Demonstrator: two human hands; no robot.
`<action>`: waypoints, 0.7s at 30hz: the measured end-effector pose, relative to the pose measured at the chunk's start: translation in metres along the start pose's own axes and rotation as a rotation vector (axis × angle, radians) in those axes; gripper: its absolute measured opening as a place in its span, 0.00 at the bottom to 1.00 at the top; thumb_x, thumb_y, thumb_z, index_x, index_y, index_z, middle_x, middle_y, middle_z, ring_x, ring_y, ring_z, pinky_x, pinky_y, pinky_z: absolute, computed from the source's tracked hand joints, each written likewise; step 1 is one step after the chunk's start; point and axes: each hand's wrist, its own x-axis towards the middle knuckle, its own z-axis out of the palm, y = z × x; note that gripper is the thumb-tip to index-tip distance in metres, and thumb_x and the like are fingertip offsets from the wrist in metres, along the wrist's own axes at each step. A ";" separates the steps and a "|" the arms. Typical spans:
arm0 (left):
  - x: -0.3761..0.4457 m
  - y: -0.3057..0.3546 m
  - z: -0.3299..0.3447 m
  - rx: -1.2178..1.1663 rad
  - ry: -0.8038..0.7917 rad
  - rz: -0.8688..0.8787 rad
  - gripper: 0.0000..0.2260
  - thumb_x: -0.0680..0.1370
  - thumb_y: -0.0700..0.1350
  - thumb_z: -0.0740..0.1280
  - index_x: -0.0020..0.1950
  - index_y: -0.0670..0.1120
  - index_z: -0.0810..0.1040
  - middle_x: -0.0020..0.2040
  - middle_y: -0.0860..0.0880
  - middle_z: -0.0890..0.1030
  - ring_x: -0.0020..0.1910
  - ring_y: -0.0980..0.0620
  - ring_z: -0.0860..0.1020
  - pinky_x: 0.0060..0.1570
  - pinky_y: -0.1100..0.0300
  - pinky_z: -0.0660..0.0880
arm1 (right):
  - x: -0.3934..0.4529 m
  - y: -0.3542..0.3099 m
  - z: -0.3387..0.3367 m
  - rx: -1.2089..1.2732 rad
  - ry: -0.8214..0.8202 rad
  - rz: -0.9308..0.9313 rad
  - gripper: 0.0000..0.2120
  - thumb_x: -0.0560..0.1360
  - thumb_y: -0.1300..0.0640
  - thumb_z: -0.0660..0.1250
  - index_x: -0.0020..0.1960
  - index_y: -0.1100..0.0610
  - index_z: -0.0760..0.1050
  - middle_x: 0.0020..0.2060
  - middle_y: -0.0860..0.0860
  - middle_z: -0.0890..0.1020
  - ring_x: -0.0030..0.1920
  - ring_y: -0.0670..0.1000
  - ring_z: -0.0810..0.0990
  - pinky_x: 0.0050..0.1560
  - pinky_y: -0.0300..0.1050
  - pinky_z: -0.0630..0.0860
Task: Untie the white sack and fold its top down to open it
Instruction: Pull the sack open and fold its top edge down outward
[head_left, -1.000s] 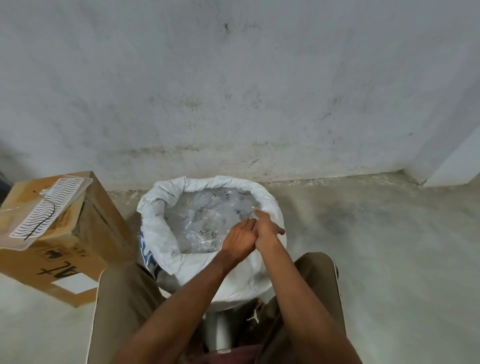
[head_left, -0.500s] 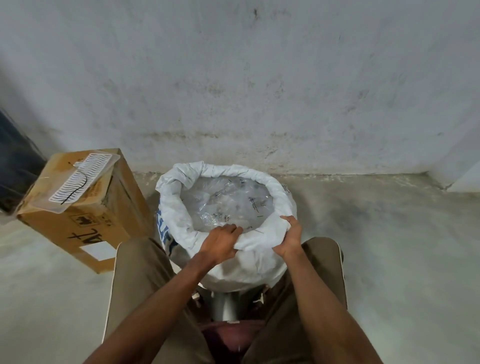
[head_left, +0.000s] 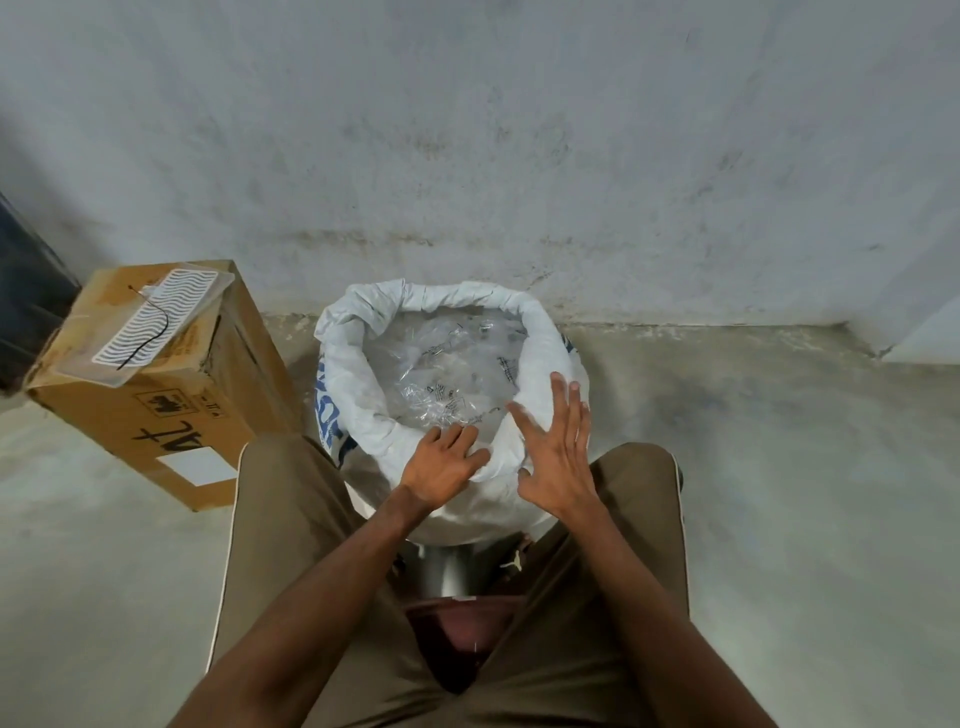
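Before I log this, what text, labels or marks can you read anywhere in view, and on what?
"4L", handwritten, seen upside down: cardboard box.
Printed handling symbols and small text on the box: too small to read.
Blue lettering on the white sack: folded, unreadable.
Print on the clear plastic bags inside: unreadable.

You are in a bare storeroom or utility corner, not a furnished room. The wall (head_left: 467, 130) ahead of you is rough, stained plaster, the floor (head_left: 779, 467) unfinished grey concrete. A taped cardboard shipping box (head_left: 171, 415) with handling marks stands on the floor to your left, beside a white sack (head_left: 353, 374) of clear plastic packets.
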 end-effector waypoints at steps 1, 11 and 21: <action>0.000 0.002 -0.001 -0.009 0.014 -0.004 0.10 0.64 0.36 0.67 0.42 0.48 0.77 0.44 0.45 0.77 0.40 0.43 0.76 0.35 0.54 0.69 | -0.002 -0.002 0.001 -0.051 0.011 -0.042 0.50 0.60 0.59 0.72 0.80 0.46 0.59 0.80 0.64 0.41 0.79 0.66 0.35 0.78 0.69 0.45; 0.003 -0.014 -0.024 -0.452 -0.280 -0.102 0.18 0.63 0.52 0.71 0.50 0.51 0.75 0.47 0.50 0.75 0.44 0.49 0.75 0.44 0.56 0.72 | 0.020 -0.005 0.028 -0.123 -0.066 -0.216 0.21 0.53 0.64 0.77 0.45 0.56 0.80 0.37 0.52 0.81 0.37 0.55 0.79 0.43 0.49 0.73; 0.003 -0.045 -0.041 -0.173 -0.424 -0.085 0.15 0.69 0.47 0.72 0.52 0.47 0.72 0.48 0.48 0.79 0.46 0.44 0.79 0.43 0.52 0.73 | 0.010 -0.012 0.044 -0.044 -0.135 -0.078 0.25 0.55 0.48 0.74 0.49 0.49 0.73 0.44 0.46 0.75 0.45 0.53 0.75 0.46 0.50 0.64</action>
